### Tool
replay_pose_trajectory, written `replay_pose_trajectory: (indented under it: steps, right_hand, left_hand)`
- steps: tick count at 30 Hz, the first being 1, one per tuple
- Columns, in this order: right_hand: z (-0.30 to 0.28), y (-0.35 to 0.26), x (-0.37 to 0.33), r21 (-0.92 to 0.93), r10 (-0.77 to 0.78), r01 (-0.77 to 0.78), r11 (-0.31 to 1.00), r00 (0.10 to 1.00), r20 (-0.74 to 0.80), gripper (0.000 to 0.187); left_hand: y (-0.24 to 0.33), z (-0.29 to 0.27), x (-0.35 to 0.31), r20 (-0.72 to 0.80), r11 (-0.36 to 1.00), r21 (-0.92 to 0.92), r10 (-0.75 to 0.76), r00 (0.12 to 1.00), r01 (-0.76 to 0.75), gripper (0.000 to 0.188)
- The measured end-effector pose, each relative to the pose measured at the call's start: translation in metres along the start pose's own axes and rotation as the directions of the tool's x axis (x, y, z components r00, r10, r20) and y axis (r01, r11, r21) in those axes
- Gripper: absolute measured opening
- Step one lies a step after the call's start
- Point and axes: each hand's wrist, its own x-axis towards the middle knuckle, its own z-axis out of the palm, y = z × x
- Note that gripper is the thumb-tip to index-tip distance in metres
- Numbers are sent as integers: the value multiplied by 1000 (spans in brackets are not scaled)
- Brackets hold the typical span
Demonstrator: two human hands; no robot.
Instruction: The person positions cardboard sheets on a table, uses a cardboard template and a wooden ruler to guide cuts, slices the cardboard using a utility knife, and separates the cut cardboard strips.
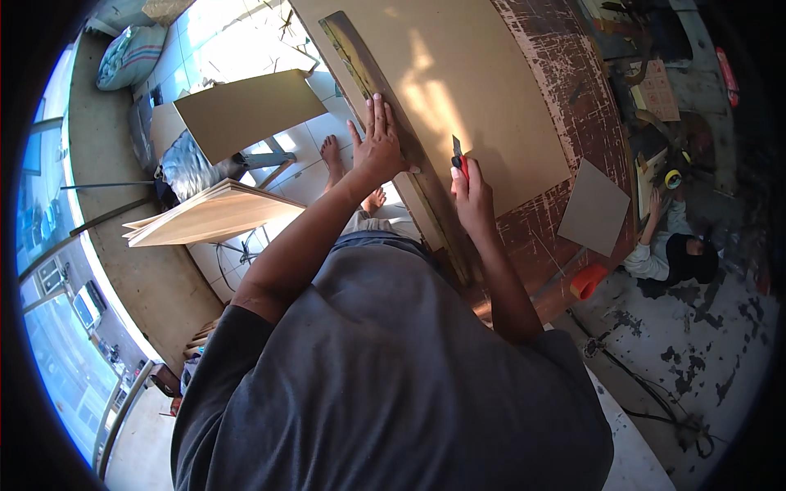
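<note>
A large brown board sheet [508, 106] lies on the scratched work table, with a long wooden straightedge [354, 51] along its left side. My left hand [379, 146] presses down on the straightedge, its fingers stretched out and the thumb apart. In my right hand [475, 196] is a utility knife [460, 157] with a red and black handle. Its blade points away from me, just right of the straightedge. Whether the blade tip touches the sheet I cannot tell.
A small grey board piece [594, 209] and an orange tape roll [587, 281] sit on the table's [540, 237] right side. Leaning panels [217, 214] and a bent brown sheet [250, 114] stand at left. Another person [675, 250] is at far right. Cables [647, 393] trail on the floor.
</note>
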Motion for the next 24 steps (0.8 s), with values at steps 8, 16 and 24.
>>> replay_pose_trajectory:
  steps: [8,16,24]
  right_hand:
    - [49,-47,106,-537,-187,260,803,964,187,26]
    - [64,-69,139,-544,-45,177,820,968,248,38]
    - [72,-70,139,-526,3,128,841,971,241,33]
  left_hand:
    - [-3,3,-1,-27,999,-45,-3,1000,2,143]
    - [-6,8,0,-66,1000,-13,26,997,-27,132]
    - [-7,15,2,-50,1000,-24,6,999,-7,141]
